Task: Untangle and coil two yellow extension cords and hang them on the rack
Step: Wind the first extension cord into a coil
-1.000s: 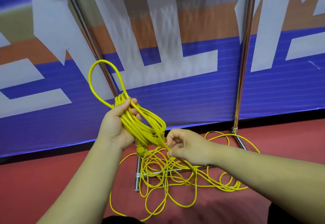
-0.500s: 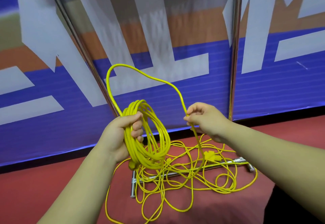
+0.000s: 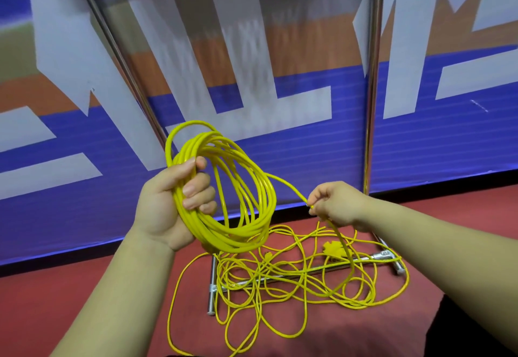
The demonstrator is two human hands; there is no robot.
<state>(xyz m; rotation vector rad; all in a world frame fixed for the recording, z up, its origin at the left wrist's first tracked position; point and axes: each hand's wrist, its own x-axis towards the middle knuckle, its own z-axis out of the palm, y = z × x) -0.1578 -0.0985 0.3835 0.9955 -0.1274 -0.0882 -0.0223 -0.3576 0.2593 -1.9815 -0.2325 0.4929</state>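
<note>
- Two hands are up in the head view, both on yellow cord, above the rack base [image 3: 384,256].
- The left hand [image 3: 165,208] is clenched round a coil [image 3: 232,241] of many loops, held upright above the base's left end.
- The right hand [image 3: 336,202] pinches one strand [image 3: 288,187] leaving the coil, above the base's middle; the strand drops from the fingers toward the base.
- Loose cord [image 3: 294,281] lies tangled over and around the rack base, on the red floor [image 3: 84,300].
- A yellow plug [image 3: 333,248] lies in the pile, just beside the base bar.
- The right pole [image 3: 372,104] rises near the base's right end; the left pole [image 3: 120,54] slants up-left.
- A blue-white banner [image 3: 308,149] hangs behind the rack base.
</note>
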